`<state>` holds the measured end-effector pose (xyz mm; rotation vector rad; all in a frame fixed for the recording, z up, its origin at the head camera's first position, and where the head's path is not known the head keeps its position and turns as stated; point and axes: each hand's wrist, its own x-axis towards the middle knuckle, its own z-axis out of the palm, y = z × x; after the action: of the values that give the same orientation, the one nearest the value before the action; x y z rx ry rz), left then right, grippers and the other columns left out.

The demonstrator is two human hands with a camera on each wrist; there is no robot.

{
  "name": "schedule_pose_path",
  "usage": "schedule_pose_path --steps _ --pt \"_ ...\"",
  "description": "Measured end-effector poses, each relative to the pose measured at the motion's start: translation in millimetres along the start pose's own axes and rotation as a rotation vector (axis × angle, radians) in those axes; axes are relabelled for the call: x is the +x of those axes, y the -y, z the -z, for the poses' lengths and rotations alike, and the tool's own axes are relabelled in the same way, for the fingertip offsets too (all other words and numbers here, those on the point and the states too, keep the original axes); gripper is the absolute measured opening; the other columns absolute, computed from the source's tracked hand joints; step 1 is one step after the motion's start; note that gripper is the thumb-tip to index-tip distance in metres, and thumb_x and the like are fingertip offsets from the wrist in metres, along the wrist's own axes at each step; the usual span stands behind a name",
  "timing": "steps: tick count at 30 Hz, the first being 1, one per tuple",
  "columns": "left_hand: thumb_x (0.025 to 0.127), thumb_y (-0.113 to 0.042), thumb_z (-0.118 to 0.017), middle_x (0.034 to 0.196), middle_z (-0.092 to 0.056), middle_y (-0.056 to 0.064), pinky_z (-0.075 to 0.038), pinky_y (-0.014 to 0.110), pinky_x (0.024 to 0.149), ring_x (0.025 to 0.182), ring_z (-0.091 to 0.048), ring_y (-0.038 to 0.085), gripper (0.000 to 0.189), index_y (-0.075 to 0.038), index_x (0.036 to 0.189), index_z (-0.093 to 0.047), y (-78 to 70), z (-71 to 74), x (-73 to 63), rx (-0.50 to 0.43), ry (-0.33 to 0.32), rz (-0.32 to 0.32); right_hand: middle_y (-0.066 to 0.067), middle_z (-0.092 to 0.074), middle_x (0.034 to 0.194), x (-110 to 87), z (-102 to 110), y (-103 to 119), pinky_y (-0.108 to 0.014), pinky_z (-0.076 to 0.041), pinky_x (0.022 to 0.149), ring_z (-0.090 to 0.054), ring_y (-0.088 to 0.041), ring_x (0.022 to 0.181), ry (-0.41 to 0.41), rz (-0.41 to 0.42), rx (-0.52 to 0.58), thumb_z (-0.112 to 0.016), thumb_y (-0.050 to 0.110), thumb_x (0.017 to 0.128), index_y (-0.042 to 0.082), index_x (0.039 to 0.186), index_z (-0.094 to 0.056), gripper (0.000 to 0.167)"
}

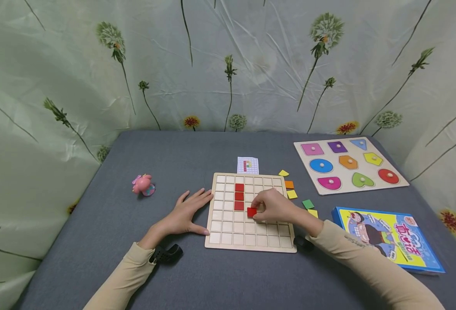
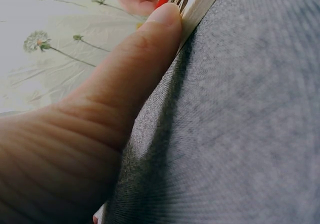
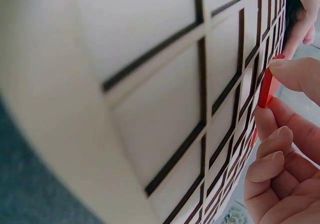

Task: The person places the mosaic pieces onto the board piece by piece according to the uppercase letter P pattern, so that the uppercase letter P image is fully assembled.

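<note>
Red square tile (image 1: 251,212), pinched in the right hand (image 1: 274,206) — the nearer one — at a pale wooden gridded board (image 1: 251,248), just right and near of three matching red tiles (image 1: 239,196); the left hand (image 1: 185,214), fingers spread, touches the board's left edge.

Ahead of you, a pale grey-green sheet (image 1: 204,97), creased, faintly glossy; it also flanks your table (image 1: 197,150) left and right. Print: long-stemmed dandelions (image 1: 326,32), green buds, low red-and-yellow blooms (image 1: 191,122). Your tabletop reads dark blue-grey, woven texture plain in your left wrist view. Light soft, whitish sheen along the sheet's wrinkles.
</note>
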<state>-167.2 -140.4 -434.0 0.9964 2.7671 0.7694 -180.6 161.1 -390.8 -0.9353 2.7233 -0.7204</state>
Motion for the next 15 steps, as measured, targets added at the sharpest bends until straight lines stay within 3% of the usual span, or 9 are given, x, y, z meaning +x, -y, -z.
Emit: schedule_pose_path --steps 15 --pt "0.064 -0.048 -0.080 0.153 -0.032 0.009 -0.007 0.063 0.110 0.145 -0.023 0.033 0.103 -0.011 0.147 -0.033 -0.4 0.1 -0.2 -0.002 0.002 0.004 0.001 -0.061 0.070 4.1 -6.1 8.9 -0.016 -0.037 0.060 -0.046 -0.006 0.063 0.015 0.070 -0.002 -0.076 0.014 0.072 0.007 0.084 -0.072 0.015"
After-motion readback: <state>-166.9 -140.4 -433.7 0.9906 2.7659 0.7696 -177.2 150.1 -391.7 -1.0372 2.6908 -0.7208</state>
